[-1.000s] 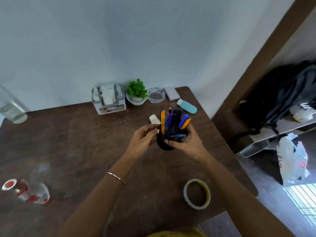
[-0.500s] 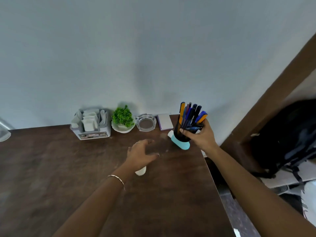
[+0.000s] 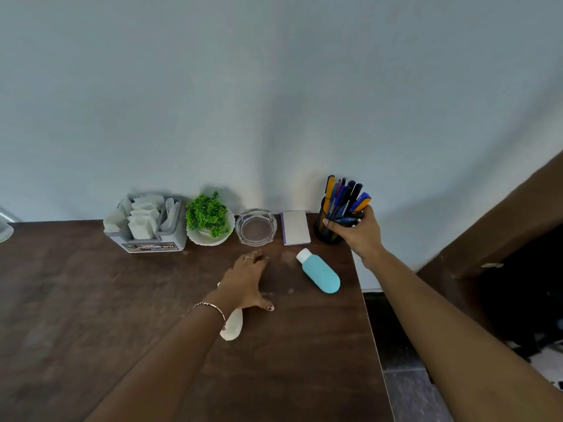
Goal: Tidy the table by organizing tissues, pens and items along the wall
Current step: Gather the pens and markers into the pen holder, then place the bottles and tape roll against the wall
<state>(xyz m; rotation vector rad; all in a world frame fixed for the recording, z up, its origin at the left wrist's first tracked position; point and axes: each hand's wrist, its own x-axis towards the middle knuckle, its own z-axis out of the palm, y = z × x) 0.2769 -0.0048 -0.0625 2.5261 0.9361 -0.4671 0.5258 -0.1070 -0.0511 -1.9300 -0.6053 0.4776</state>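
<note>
A black pen holder full of blue, black and orange pens stands at the table's far right corner against the wall, with my right hand gripping its rim. My left hand lies flat on the dark wooden table, fingers spread, holding nothing. A small white object lies partly under my left wrist. A teal bottle with a white cap lies on its side between my hands. Along the wall stand a grey tissue box, a small green plant in a white bowl, a glass ashtray and a white notepad.
The table's right edge drops off to a dark floor. A brown wooden frame rises at the right, with dark bags behind it. A clear glass object shows at the far left edge.
My right hand carried the pen holder from mid-table to the far right corner and set it down by the wall. My left hand let go and dropped flat onto the table.
</note>
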